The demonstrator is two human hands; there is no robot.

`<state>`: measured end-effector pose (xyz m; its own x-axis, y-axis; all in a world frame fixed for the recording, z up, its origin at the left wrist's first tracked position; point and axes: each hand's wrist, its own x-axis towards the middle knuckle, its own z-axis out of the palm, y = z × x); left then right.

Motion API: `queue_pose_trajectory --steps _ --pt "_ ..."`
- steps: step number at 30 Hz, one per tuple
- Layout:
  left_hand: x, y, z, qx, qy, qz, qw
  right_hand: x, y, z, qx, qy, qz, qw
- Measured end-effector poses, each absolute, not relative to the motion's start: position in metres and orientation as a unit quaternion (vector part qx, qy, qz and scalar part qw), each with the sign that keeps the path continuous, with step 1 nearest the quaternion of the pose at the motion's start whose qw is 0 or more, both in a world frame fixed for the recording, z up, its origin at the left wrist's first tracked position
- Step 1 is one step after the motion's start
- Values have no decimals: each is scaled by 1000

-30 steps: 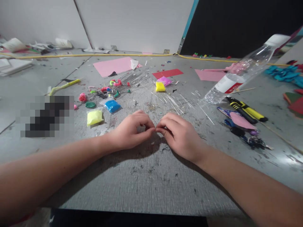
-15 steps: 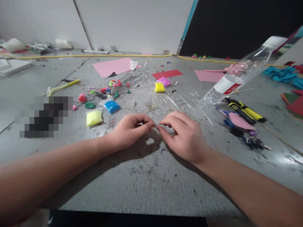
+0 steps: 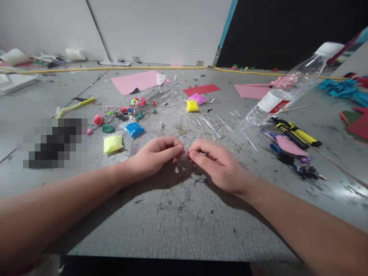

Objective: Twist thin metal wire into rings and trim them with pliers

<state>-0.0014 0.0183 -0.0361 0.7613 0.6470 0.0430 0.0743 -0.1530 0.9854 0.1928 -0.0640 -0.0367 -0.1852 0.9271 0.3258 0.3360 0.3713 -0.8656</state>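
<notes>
My left hand [image 3: 161, 155] is closed in a pinch, thumb against the fingers, just above the grey table [image 3: 161, 226]. My right hand [image 3: 215, 163] is pinched too, its fingertips almost meeting those of the left. Whatever lies between the fingertips is too small to make out. Left of my left hand lie a pale yellow clay packet [image 3: 113, 143] and a blue clay packet [image 3: 134, 129]. Beyond the hands are several thin metal wires [image 3: 211, 126], a bright yellow packet [image 3: 192, 105] and a magenta packet [image 3: 197, 99].
A clear plastic bottle [image 3: 273, 101] leans at the right, with yellow-black pliers [image 3: 296, 134] and a bunch of keys [image 3: 309, 172] near it. Small coloured clay pieces [image 3: 98, 119] lie at the left. Pink paper [image 3: 135, 82] and red paper [image 3: 201, 90] lie farther back.
My fingertips have shifted: the right thumb is now folded against the bent fingers, and a small gap shows between the two hands. The view has moved slightly.
</notes>
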Motion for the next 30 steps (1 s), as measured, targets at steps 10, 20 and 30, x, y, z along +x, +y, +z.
queue_pose_trajectory --steps 10,20,30 --pt "-3 24 -35 794 203 310 482 191 -63 -39 -437 -502 632 395" --pt "-5 15 -33 847 149 342 380 193 -65 -44 -344 -527 662 408" --pt "-1 9 -31 857 225 316 341 190 -66 -38 -478 -711 342 386"
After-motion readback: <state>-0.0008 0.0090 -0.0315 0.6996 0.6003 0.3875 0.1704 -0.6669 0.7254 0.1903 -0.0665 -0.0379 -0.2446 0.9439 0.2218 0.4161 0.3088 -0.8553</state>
